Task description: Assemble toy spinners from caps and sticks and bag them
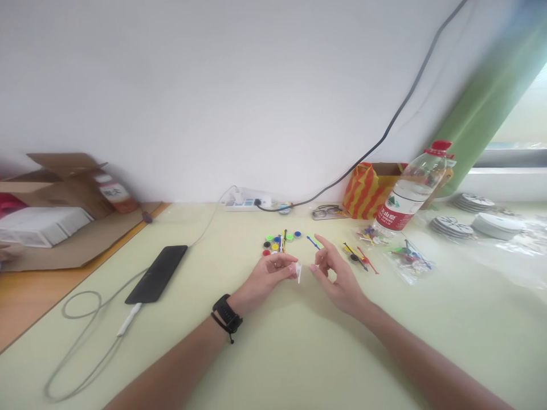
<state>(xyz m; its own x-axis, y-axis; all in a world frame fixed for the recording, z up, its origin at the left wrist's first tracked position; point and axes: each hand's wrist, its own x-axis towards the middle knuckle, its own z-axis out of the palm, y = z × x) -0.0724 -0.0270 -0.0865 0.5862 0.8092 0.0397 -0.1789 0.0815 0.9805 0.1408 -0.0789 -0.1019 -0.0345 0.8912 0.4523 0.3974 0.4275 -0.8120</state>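
Observation:
Between the thumb and fingers of my left hand (pixel 276 270) is a small white plastic piece (pixel 298 273), with a thin part hanging down. My right hand (pixel 337 273) is just to its right, apart from the piece, index finger stretched out and nothing visible in its grasp. Beyond my left hand lie several small coloured discs, among them a blue disc (pixel 298 234) and a red disc (pixel 266 252), with thin plastic arrows next to them. A blue arrow (pixel 313 242) lies behind my right hand. To its right are a red arrow (pixel 368 261) and a black arrow (pixel 354 254).
Clear bags of coloured parts (pixel 412 259) lie at right beside a water bottle (pixel 405 193) and a striped bag (pixel 363 191). A power strip (pixel 245 204) sits by the wall. At left are a charging phone (pixel 157 274), its loose cable and a cardboard box (pixel 64 182).

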